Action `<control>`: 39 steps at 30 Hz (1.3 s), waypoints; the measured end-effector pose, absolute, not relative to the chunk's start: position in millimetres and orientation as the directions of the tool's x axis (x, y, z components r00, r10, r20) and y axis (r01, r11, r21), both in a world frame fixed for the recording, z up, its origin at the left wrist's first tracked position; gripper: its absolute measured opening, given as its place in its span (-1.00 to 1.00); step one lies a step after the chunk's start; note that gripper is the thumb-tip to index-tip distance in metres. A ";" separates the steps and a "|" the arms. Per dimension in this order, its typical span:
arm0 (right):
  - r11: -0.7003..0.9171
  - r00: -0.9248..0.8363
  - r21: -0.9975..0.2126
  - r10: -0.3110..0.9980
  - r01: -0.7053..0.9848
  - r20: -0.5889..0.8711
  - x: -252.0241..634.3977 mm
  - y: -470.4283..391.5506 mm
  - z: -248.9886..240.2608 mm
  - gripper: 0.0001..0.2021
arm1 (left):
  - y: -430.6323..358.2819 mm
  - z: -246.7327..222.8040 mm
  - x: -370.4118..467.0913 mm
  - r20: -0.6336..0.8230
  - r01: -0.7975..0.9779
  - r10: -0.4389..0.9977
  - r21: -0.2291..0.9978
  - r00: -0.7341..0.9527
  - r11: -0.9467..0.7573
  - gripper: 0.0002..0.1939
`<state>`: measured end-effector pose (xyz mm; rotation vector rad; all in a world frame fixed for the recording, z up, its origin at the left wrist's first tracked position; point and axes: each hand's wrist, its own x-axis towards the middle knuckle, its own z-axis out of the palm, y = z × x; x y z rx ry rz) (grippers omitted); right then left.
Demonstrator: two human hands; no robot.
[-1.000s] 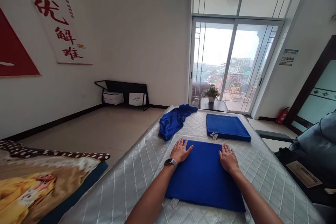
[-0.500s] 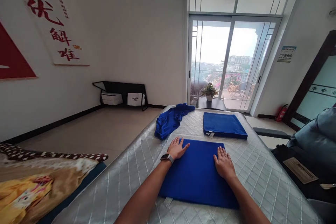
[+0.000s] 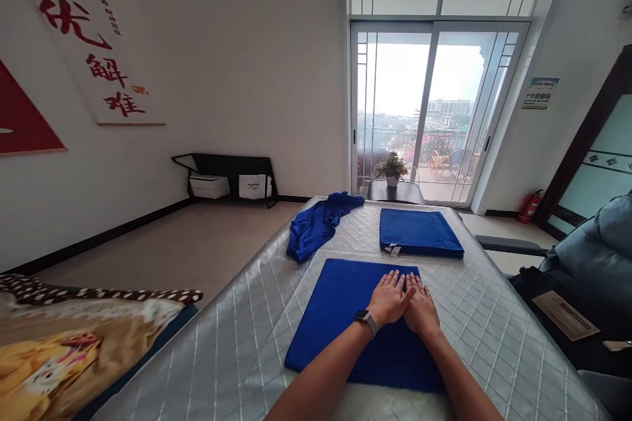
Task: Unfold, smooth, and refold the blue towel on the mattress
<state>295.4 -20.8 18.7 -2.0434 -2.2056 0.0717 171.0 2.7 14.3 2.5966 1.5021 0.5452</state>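
Flat on the silver quilted table cover (image 3: 237, 335) lies a smooth blue folded cloth (image 3: 330, 316), roughly rectangular. My left hand (image 3: 390, 296), with a watch on its wrist, rests palm down on the right half of this cloth, fingers stretched out. Beside it, my right hand (image 3: 421, 306) lies flat along the cloth's right edge, and the left thumb touches or overlaps it. Farther back on the right sits a stack of folded blue cloths (image 3: 419, 231) with white tags at its front corner. A crumpled blue cloth (image 3: 316, 227) lies at the far left of the table.
A potted plant (image 3: 392, 168) stands on a dark chair beyond the table's far end. To the right are a grey armchair (image 3: 592, 256) and a black bag (image 3: 538, 289). A patterned blanket (image 3: 123, 322) lies at the lower left. A black shelf (image 3: 232, 168) stands by the wall.
My left hand has slid from the cloth's left edge across to the right, up against my right hand. My right hand has stayed nearly in place.
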 end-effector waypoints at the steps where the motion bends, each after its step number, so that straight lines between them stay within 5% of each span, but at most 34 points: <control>1: 0.074 -0.066 -0.130 0.996 0.989 0.067 295.0 -19.8 18.7 -0.38 | 4.1 14.2 164.3 0.256 0.830 0.861 0.252 0.440 -0.498 -0.30; 17: 0.051 -0.040 -0.163 0.997 0.985 0.067 293.8 -16.6 17.9 -0.31 | 31.9 14.5 -8.4 0.179 0.971 0.980 0.205 0.090 -0.126 -0.11; 28: 0.078 -0.074 -0.052 0.995 0.996 0.061 292.2 -7.8 29.6 -0.32 | 30.3 12.3 -10.6 0.210 0.964 0.976 0.238 0.063 -0.114 -0.08; 39: 0.042 -0.038 -0.121 0.999 0.992 0.038 300.4 24.7 28.6 -0.33 | 30.4 9.9 -10.5 0.240 0.966 0.968 0.226 0.068 -0.124 -0.05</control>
